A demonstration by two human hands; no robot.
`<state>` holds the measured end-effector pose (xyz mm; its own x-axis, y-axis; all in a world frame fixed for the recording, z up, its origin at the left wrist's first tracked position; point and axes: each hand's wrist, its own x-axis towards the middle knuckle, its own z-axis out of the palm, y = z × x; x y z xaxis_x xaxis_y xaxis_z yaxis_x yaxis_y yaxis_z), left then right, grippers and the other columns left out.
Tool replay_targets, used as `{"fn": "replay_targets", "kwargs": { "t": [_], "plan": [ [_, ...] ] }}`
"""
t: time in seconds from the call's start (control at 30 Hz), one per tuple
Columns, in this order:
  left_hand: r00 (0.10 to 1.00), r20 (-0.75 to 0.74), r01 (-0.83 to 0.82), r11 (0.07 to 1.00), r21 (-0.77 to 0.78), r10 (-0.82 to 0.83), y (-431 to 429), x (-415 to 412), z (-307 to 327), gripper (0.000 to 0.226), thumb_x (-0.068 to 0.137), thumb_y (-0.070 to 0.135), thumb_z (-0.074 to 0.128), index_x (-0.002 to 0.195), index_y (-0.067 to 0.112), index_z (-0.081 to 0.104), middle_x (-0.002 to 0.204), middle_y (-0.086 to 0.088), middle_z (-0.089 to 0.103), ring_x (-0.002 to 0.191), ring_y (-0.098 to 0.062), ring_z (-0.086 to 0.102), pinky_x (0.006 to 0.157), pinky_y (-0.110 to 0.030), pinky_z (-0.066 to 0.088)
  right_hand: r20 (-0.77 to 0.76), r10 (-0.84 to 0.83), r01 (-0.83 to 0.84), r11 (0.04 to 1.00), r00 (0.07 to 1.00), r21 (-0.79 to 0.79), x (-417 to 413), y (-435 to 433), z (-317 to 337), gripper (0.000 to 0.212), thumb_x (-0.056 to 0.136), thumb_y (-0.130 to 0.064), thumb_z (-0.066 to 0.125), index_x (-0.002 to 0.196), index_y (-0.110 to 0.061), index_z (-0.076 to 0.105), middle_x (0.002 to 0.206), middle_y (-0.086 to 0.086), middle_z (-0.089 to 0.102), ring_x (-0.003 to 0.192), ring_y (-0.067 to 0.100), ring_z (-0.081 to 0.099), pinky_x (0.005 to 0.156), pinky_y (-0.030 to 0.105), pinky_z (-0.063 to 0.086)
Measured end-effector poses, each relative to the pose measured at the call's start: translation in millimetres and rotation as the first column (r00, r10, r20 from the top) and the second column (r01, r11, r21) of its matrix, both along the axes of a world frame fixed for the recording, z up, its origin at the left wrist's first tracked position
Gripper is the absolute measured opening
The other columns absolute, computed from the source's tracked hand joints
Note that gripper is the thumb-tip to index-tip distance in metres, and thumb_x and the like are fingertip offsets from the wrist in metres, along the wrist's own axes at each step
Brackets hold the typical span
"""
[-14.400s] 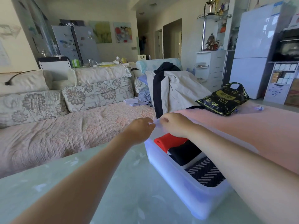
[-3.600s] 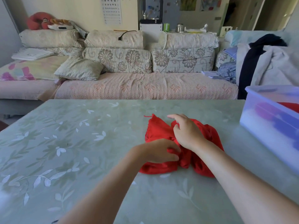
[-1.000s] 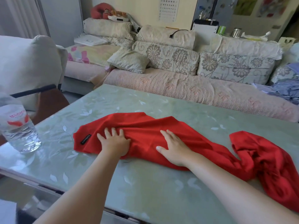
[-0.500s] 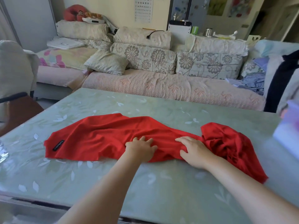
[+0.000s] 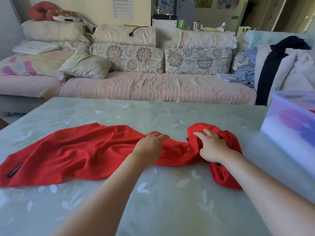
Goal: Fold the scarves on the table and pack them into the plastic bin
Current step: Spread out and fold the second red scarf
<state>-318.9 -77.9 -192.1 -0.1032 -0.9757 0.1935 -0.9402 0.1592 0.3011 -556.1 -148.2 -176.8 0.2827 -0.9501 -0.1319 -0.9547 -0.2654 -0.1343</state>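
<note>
The scarf [image 5: 76,150] lies stretched across the surface [image 5: 153,201], bunched at its right end near the bin [image 5: 289,130]. The left hand [image 5: 150,145] presses flat on its middle; the right hand [image 5: 211,147] rests, fingers spread, on the bunch.

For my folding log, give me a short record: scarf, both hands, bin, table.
scarf: long red fabric scarf, flat at left, bunched at right
left hand: flat on the scarf's middle
right hand: resting on the bunched end
bin: translucent plastic bin, right of the scarf
table: pale green leaf-patterned table
</note>
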Motion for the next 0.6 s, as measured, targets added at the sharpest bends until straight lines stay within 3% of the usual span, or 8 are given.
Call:
{"fn": "replay_targets", "kwargs": {
  "t": [0.1, 0.17, 0.27, 0.33, 0.4, 0.47, 0.53, 0.6],
  "plan": [
    [0.991, -0.091, 0.118, 0.962, 0.245, -0.098, -6.8, -21.0, -3.4, 0.054, 0.089, 0.035, 0.059, 0.142, 0.035, 0.047, 0.146, 0.001, 0.048, 0.134, -0.024, 0.043, 0.111, -0.038, 0.034, -0.136, 0.058, -0.048, 0.996, 0.989, 0.078, -11.9, 3.4, -4.0, 0.09, 0.083, -0.011, 0.051, 0.157, -0.041, 0.008, 0.163, 0.006, 0.015, 0.146, 0.03, 0.026, 0.113, 0.045, 0.033],
    [0.993, 0.092, 0.032, 0.904, 0.426, -0.079, -7.9, -30.4, -6.2, 0.07, 0.085, 0.05, 0.062, 0.148, 0.043, 0.032, 0.159, 0.003, 0.025, 0.147, -0.027, 0.021, 0.116, -0.056, 0.021, -0.175, 0.115, -0.115, 0.993, 0.978, 0.009, -20.2, 4.0, -3.2, 0.087, 0.086, -0.007, 0.05, 0.157, -0.039, 0.011, 0.149, 0.005, 0.035, 0.133, 0.031, 0.046, 0.1, 0.039, 0.044],
    [0.976, 0.216, -0.091, 0.867, 0.49, -0.02, -9.5, -31.1, -7.1, 0.087, 0.08, 0.064, 0.06, 0.152, 0.045, 0.015, 0.164, 0.008, 0.001, 0.15, -0.033, 0.001, 0.109, -0.072, 0.014, -0.191, 0.125, -0.158, 0.973, 0.974, -0.167, -31.1, 2.0, 3.0, 0.069, 0.088, -0.004, 0.049, 0.147, -0.038, 0.039, 0.127, 0.002, 0.053, 0.12, 0.028, 0.056, 0.089, 0.036, 0.047],
    [0.977, 0.213, -0.139, 0.839, 0.526, 0.028, -8.5, -25.0, -6.4, 0.096, 0.076, 0.068, 0.06, 0.153, 0.045, 0.007, 0.164, 0.008, -0.007, 0.15, -0.035, -0.006, 0.109, -0.073, 0.012, -0.201, 0.055, -0.118, 0.941, 0.978, -0.317, -40.1, 0.5, 10.5, 0.054, 0.088, -0.006, 0.047, 0.132, -0.035, 0.057, 0.119, 0.001, 0.058, 0.115, 0.028, 0.058, 0.09, 0.036, 0.048],
    [0.978, 0.205, -0.151, 0.81, 0.567, 0.038, -6.9, -18.8, -6.3, 0.107, 0.07, 0.068, 0.065, 0.153, 0.044, 0.002, 0.163, 0.007, -0.013, 0.149, -0.036, -0.011, 0.111, -0.07, 0.013, -0.194, 0.015, -0.079, 0.941, 0.981, -0.329, -51.2, 4.4, 20.1, 0.049, 0.084, -0.009, 0.053, 0.123, -0.037, 0.065, 0.121, -0.003, 0.061, 0.115, 0.025, 0.059, 0.092, 0.033, 0.048],
    [0.972, 0.233, -0.177, 0.779, 0.601, 0.041, -5.3, -16.1, -2.8, 0.115, 0.066, 0.068, 0.068, 0.153, 0.043, -0.004, 0.163, 0.004, -0.017, 0.148, -0.037, -0.014, 0.112, -0.069, 0.012, -0.099, 0.109, -0.118, 0.989, 0.989, -0.088, -61.3, 11.8, 26.2, 0.034, 0.08, -0.02, 0.064, 0.108, -0.037, 0.073, 0.113, -0.014, 0.068, 0.11, 0.014, 0.063, 0.092, 0.029, 0.049],
    [0.955, 0.295, -0.21, 0.766, 0.607, 0.028, -2.8, -19.2, 2.2, 0.118, 0.067, 0.065, 0.07, 0.154, 0.04, -0.006, 0.163, 0.0, -0.017, 0.149, -0.035, -0.014, 0.113, -0.069, 0.008, 0.203, 0.122, -0.168, 0.96, 0.972, 0.226, -65.0, 25.5, 28.3, 0.013, 0.082, -0.036, 0.07, 0.086, -0.029, 0.079, 0.09, -0.013, 0.075, 0.091, 0.006, 0.069, 0.086, 0.028, 0.053],
    [0.948, 0.318, -0.205, 0.798, 0.567, 0.017, -0.9, -28.8, 7.5, 0.111, 0.071, 0.058, 0.069, 0.155, 0.035, 0.0, 0.164, -0.003, -0.011, 0.15, -0.03, -0.012, 0.115, -0.067, 0.002, 0.411, 0.053, -0.126, 0.98, 0.91, 0.153, -69.4, 26.4, 25.1, 0.025, 0.087, -0.043, 0.066, 0.078, -0.023, 0.077, 0.08, -0.01, 0.075, 0.083, 0.006, 0.069, 0.086, 0.031, 0.053]
  ]
}}
